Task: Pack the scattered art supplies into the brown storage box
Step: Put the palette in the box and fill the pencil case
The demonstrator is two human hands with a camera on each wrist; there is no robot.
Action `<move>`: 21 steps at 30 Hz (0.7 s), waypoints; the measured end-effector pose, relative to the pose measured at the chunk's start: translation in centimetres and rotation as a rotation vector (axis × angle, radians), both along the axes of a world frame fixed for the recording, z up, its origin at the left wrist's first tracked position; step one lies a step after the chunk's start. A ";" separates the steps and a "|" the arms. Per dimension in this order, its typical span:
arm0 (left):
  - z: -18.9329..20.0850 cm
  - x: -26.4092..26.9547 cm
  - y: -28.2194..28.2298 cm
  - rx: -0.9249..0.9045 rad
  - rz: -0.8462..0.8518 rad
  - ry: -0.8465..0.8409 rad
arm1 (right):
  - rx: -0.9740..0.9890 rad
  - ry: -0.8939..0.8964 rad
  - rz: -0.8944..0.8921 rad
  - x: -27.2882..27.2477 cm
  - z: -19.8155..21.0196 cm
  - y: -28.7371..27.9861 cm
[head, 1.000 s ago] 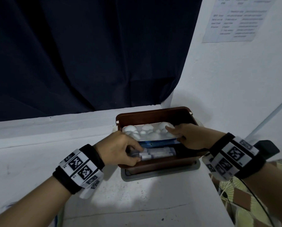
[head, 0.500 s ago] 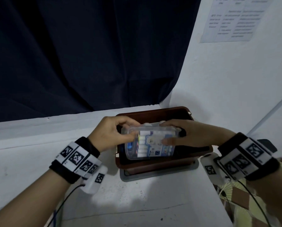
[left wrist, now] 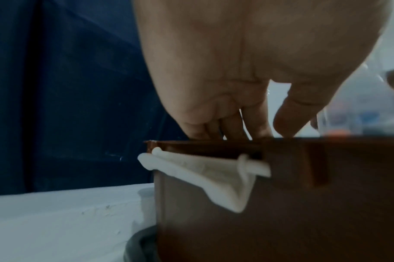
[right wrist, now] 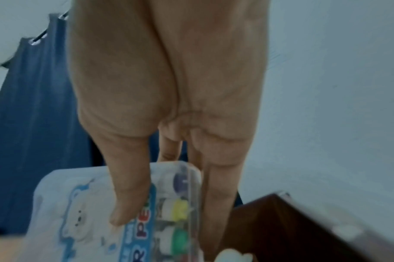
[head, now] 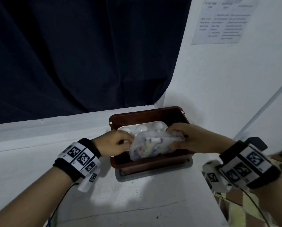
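The clear plastic case of coloured paint pots (head: 152,147) hangs tilted over the brown plastic storage box (head: 146,163), its long axis from 9 to 3 o'clock. The left hand (head: 115,142) and the right hand (head: 188,139) grip its two ends. At 12 o'clock inside, a white moulded palette (head: 142,127) crowds the space; the white counter (head: 137,200) carries the box.

Dim, bluish frames; motion blur throughout, perhaps worst in wrist views.
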State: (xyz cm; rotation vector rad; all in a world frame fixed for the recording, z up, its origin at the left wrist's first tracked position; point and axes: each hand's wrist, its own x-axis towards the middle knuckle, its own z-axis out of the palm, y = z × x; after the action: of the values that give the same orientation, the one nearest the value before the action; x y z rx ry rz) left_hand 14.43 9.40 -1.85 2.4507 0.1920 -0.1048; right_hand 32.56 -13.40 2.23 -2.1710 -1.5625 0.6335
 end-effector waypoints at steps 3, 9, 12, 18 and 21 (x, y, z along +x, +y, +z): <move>-1.3 0.3 0.4 0.167 -0.099 0.018 | 0.051 0.038 -0.113 1.7 1.4 -2.1; -2.1 0.9 -0.5 0.558 -0.029 0.077 | 0.157 -0.317 -0.576 1.9 1.1 -1.4; -2.2 1.0 -0.5 0.594 -0.039 0.119 | 0.112 -0.441 -0.604 0.4 -0.5 0.0; -1.5 1.3 0.1 0.577 0.001 0.251 | 0.134 -0.552 -0.517 -0.7 -4.0 1.8; -1.4 1.3 -0.1 0.567 0.004 0.238 | 0.025 -0.526 -0.504 -0.6 -4.4 2.1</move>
State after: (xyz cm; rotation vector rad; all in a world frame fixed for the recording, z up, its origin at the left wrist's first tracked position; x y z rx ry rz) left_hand 15.74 9.29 -3.28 2.9980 0.3730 -0.3869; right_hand 31.91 -11.27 -2.17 -2.7040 -1.1294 -0.1261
